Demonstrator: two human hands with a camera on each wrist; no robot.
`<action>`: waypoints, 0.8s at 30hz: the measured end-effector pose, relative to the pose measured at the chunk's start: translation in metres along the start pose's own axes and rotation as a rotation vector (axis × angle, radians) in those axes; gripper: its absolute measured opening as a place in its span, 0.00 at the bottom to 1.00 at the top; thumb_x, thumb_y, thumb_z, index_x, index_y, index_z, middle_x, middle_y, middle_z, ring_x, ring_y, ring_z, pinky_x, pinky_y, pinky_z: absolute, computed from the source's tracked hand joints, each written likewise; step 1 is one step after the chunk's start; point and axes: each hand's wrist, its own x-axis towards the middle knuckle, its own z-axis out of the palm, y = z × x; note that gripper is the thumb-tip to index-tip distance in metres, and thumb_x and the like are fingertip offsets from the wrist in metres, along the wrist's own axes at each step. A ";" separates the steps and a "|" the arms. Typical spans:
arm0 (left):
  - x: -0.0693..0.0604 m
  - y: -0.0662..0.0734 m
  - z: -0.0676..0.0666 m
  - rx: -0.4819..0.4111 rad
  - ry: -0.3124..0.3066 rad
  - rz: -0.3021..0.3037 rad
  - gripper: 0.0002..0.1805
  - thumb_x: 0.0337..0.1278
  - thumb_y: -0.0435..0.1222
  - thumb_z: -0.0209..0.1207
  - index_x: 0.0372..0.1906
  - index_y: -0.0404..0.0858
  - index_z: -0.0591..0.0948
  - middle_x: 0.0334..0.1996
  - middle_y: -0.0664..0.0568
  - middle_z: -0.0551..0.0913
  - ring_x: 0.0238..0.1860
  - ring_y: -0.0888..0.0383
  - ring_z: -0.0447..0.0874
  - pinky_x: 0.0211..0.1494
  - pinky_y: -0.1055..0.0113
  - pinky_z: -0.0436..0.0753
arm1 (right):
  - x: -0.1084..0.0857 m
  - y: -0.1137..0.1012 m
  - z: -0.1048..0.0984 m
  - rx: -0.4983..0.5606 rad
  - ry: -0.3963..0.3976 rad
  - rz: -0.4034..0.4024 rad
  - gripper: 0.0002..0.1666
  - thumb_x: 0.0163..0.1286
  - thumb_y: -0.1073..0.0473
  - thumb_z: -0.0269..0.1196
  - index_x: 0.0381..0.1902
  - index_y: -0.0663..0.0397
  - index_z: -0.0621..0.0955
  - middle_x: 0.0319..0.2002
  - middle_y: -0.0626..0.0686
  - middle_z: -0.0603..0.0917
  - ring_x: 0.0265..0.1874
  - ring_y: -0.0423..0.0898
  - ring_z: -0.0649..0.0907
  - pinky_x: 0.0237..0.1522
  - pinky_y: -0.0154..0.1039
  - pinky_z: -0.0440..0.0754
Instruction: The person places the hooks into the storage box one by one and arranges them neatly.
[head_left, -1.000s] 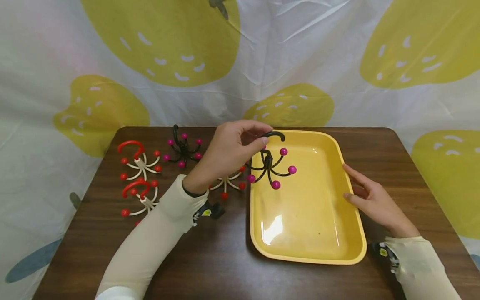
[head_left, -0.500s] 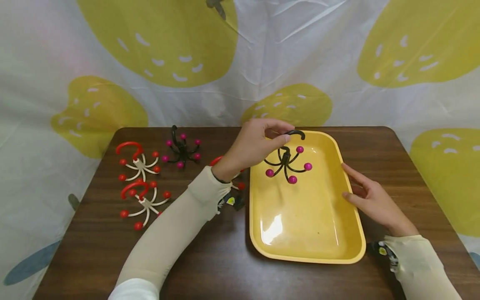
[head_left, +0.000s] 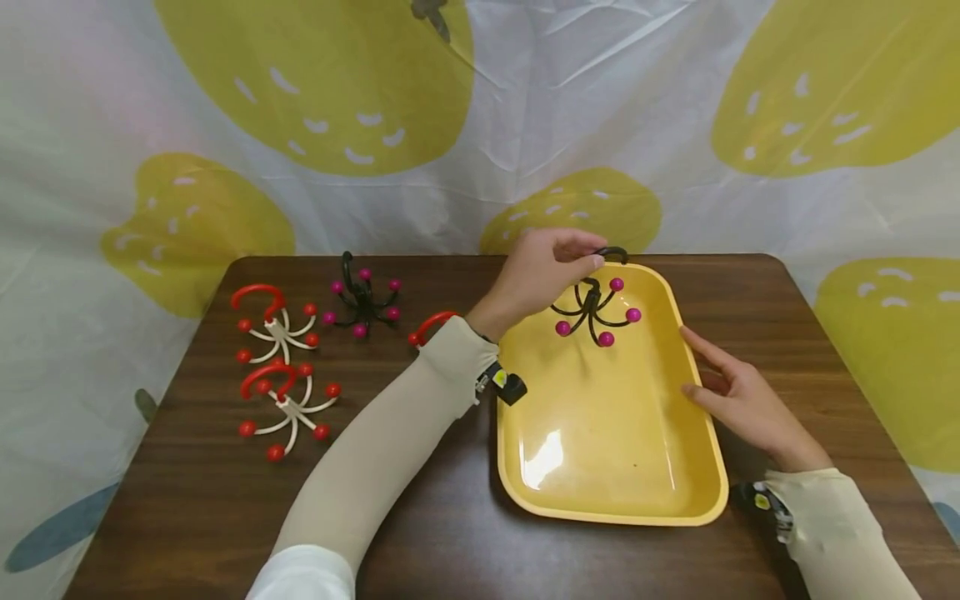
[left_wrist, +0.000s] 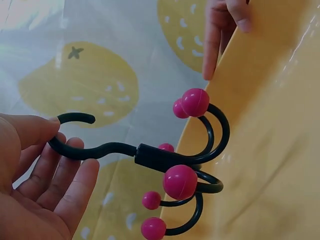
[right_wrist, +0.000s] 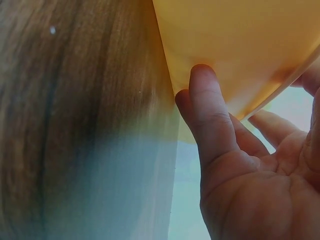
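My left hand (head_left: 534, 273) pinches the hook of a black multi-arm hanger (head_left: 591, 305) between thumb and fingers. Magenta balls tip the hanger's curved arms; it hangs above the far part of a yellow tray (head_left: 600, 433), apart from the tray floor. In the left wrist view, the black hanger (left_wrist: 160, 158) shows its hook end in the left hand (left_wrist: 47, 185). On the tray's right side, my right hand (head_left: 746, 404) holds the edge, thumb over the rim and fingers outside. Extended fingers of the right hand (right_wrist: 250, 180) touch the outer wall in the right wrist view.
Two white hangers with red hooks and balls, one farther back (head_left: 277, 331) and one nearer (head_left: 291, 408), lie on the left of the brown table (head_left: 420, 542). Another black hanger (head_left: 363, 302) stands behind. A red hook (head_left: 435, 321) is partly hidden by my left sleeve.
My left hand has carried the black hanger rightward and a little farther back, from the tray's left edge to over its far part. The right hand stays at the tray's edge.
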 end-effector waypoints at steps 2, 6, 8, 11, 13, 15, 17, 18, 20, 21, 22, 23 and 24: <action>0.005 -0.001 0.004 -0.016 0.014 0.001 0.15 0.72 0.40 0.67 0.58 0.43 0.88 0.51 0.53 0.91 0.51 0.62 0.89 0.53 0.75 0.85 | 0.000 -0.001 -0.001 -0.001 -0.001 0.003 0.46 0.78 0.64 0.63 0.86 0.47 0.55 0.78 0.72 0.66 0.54 0.21 0.81 0.43 0.32 0.90; 0.015 -0.006 0.012 -0.059 0.035 -0.004 0.15 0.71 0.39 0.68 0.58 0.42 0.89 0.51 0.52 0.91 0.49 0.61 0.89 0.50 0.75 0.85 | 0.000 -0.001 0.000 -0.004 -0.001 0.003 0.46 0.79 0.64 0.63 0.87 0.46 0.55 0.78 0.72 0.65 0.53 0.20 0.81 0.43 0.32 0.90; 0.018 -0.010 0.016 -0.080 0.043 -0.012 0.15 0.71 0.39 0.68 0.57 0.41 0.89 0.51 0.51 0.91 0.49 0.61 0.89 0.49 0.75 0.85 | 0.000 -0.001 0.000 -0.003 0.000 -0.001 0.46 0.78 0.65 0.63 0.87 0.46 0.55 0.78 0.72 0.65 0.54 0.20 0.81 0.43 0.32 0.90; 0.021 -0.015 0.022 -0.094 0.054 -0.028 0.14 0.70 0.39 0.69 0.56 0.41 0.89 0.50 0.52 0.92 0.48 0.63 0.88 0.48 0.75 0.85 | 0.002 -0.001 0.001 -0.005 0.001 -0.007 0.47 0.78 0.65 0.63 0.87 0.45 0.55 0.78 0.72 0.65 0.54 0.20 0.80 0.44 0.31 0.89; 0.022 -0.018 0.025 -0.099 0.056 -0.042 0.14 0.70 0.39 0.69 0.56 0.42 0.89 0.49 0.53 0.92 0.48 0.64 0.88 0.48 0.75 0.85 | 0.002 -0.001 0.002 -0.008 0.002 -0.008 0.47 0.78 0.65 0.63 0.87 0.45 0.55 0.79 0.71 0.65 0.54 0.20 0.80 0.44 0.31 0.89; 0.023 -0.021 0.029 -0.103 0.055 -0.059 0.13 0.70 0.39 0.69 0.56 0.43 0.89 0.48 0.55 0.91 0.48 0.65 0.88 0.48 0.76 0.85 | 0.002 -0.001 0.002 -0.011 0.004 -0.006 0.47 0.78 0.65 0.63 0.86 0.45 0.55 0.79 0.71 0.64 0.54 0.20 0.80 0.44 0.31 0.89; 0.024 -0.023 0.032 -0.113 0.055 -0.072 0.13 0.70 0.39 0.69 0.56 0.43 0.89 0.48 0.56 0.91 0.47 0.65 0.88 0.47 0.75 0.85 | 0.002 -0.002 0.002 -0.012 0.005 -0.003 0.47 0.78 0.65 0.63 0.86 0.45 0.55 0.79 0.71 0.64 0.54 0.20 0.80 0.44 0.31 0.89; 0.024 -0.024 0.033 -0.122 0.054 -0.078 0.13 0.70 0.39 0.68 0.56 0.43 0.89 0.48 0.56 0.92 0.47 0.65 0.88 0.46 0.75 0.86 | 0.001 -0.002 0.003 -0.013 0.005 -0.001 0.47 0.78 0.65 0.63 0.86 0.45 0.55 0.79 0.71 0.64 0.54 0.20 0.80 0.44 0.31 0.89; 0.026 -0.026 0.037 -0.135 0.057 -0.087 0.13 0.70 0.38 0.68 0.56 0.43 0.89 0.48 0.56 0.92 0.45 0.65 0.89 0.45 0.74 0.86 | 0.001 -0.003 0.003 -0.014 0.007 0.003 0.47 0.78 0.65 0.63 0.86 0.45 0.55 0.79 0.71 0.64 0.54 0.20 0.80 0.44 0.31 0.89; 0.027 -0.027 0.038 -0.139 0.060 -0.091 0.13 0.70 0.38 0.69 0.55 0.43 0.89 0.48 0.56 0.92 0.45 0.65 0.89 0.45 0.74 0.86 | 0.000 -0.003 0.004 -0.014 0.008 0.005 0.47 0.78 0.65 0.63 0.86 0.46 0.56 0.79 0.71 0.64 0.54 0.20 0.80 0.44 0.31 0.89; 0.027 -0.028 0.040 -0.137 0.065 -0.097 0.12 0.69 0.38 0.69 0.55 0.43 0.90 0.47 0.57 0.92 0.45 0.65 0.89 0.44 0.74 0.86 | 0.000 -0.004 0.004 -0.015 0.009 0.006 0.47 0.78 0.65 0.63 0.86 0.46 0.56 0.79 0.70 0.64 0.54 0.19 0.80 0.44 0.30 0.89; 0.028 -0.028 0.042 -0.134 0.069 -0.102 0.12 0.69 0.37 0.69 0.54 0.44 0.90 0.46 0.57 0.92 0.44 0.66 0.89 0.43 0.74 0.86 | 0.000 -0.004 0.005 -0.016 0.009 0.008 0.47 0.78 0.65 0.63 0.86 0.46 0.56 0.80 0.70 0.63 0.54 0.19 0.79 0.44 0.30 0.89; 0.029 -0.029 0.043 -0.127 0.074 -0.106 0.12 0.68 0.37 0.70 0.54 0.44 0.90 0.45 0.57 0.92 0.44 0.66 0.88 0.43 0.74 0.86 | 0.000 -0.004 0.005 -0.019 0.010 0.009 0.47 0.77 0.65 0.63 0.86 0.46 0.56 0.80 0.70 0.64 0.54 0.19 0.79 0.45 0.30 0.88</action>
